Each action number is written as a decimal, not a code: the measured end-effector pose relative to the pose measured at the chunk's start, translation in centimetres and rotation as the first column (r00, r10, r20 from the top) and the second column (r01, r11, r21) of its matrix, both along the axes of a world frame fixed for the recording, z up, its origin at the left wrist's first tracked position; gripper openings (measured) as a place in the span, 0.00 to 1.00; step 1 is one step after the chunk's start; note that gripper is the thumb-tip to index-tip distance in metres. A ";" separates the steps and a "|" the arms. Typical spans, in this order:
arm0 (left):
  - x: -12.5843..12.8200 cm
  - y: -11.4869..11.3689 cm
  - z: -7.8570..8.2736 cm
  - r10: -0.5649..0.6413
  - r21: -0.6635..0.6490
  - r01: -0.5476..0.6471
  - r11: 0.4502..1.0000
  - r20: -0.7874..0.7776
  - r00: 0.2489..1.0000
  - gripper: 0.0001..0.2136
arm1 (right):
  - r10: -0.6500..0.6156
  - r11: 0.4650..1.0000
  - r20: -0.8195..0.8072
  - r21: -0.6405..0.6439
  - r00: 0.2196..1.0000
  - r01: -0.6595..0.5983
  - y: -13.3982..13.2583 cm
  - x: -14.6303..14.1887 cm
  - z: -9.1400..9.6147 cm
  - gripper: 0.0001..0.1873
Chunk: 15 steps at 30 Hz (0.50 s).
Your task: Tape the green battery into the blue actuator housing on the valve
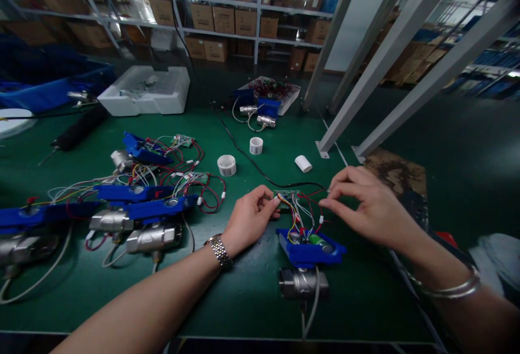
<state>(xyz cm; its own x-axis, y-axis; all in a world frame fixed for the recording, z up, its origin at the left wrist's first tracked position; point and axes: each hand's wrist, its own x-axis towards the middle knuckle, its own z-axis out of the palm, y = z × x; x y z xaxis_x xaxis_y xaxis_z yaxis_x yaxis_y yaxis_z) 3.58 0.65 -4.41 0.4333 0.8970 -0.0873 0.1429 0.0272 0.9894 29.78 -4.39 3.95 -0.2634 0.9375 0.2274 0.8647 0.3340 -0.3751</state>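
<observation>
Green table (239, 294): its near edge runs below my valve (303, 283), with open surface to the left. Four more valves (154, 238) sit left, two far; three white rolls (226, 165) lie beyond my hands. The board (287, 195) is just beyond its blue housing (312, 254). My left hand (252, 217) grips its left end; my right (368, 205), wrist bent, pinches a thin wire (312, 192).

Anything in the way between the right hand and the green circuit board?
Nothing solid visible: only thin red wires span the gap between the right hand and the circuit board, whose left end the left hand holds. A black cable passes just beyond.
</observation>
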 end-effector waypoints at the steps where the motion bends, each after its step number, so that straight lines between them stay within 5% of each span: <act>1: 0.0 0.0 0.0 -0.003 0.000 0.003 1.000 0.004 1.000 0.09 | 0.020 1.000 0.081 -0.020 0.997 -0.018 -0.3 -0.9 -0.4 0.19; 5: -0.1 0.1 0.0 -0.020 0.002 0.020 1.000 0.015 1.000 0.09 | -0.028 0.984 0.267 -0.162 0.963 0.074 -1.0 -2.6 -1.7 0.14; 15: -0.1 0.0 0.4 -0.014 0.011 0.014 1.000 -0.006 1.000 0.09 | -0.026 0.953 0.338 -0.276 0.941 0.125 -0.1 -2.2 -2.4 0.14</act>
<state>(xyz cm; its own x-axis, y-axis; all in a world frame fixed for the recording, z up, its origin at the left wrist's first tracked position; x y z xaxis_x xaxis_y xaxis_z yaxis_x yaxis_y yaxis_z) 3.48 0.67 -3.99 0.4455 0.8917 -0.0798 0.1489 0.0141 0.9888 27.61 -4.53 1.57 -0.2020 0.9688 -0.1437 0.9735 0.1826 -0.1374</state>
